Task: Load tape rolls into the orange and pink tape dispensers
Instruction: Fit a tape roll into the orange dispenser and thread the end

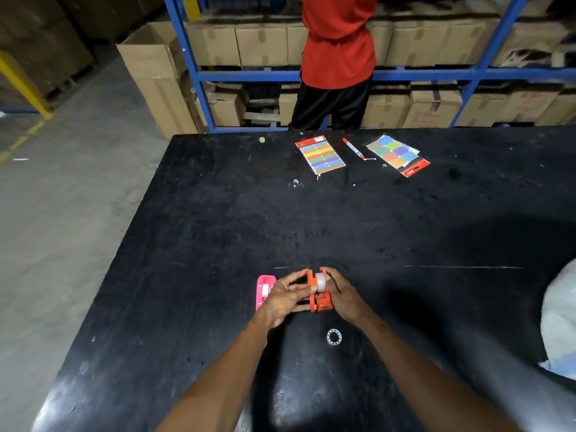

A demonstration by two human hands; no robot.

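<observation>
The orange tape dispenser (pixel 321 302) stands on the black table (pixel 218 219), with a white tape roll (pixel 321 281) sitting between its side walls. My left hand (pixel 285 299) touches its left side, one fingertip on the roll. My right hand (pixel 343 296) grips its right side. Just left of my left hand lies the pink tape dispenser (pixel 264 289), with a tape roll (pixel 266 289) in it. A small clear plastic ring (pixel 334 337) lies on the table nearer to me.
At the table's far edge lie two packs of coloured labels (pixel 321 154) (pixel 397 154) and a red marker (pixel 353 148). A person in a red shirt (pixel 338 42) stands behind the table before blue shelving (pixel 249 75) with cartons. A white bag (pixel 561 316) lies at the right edge.
</observation>
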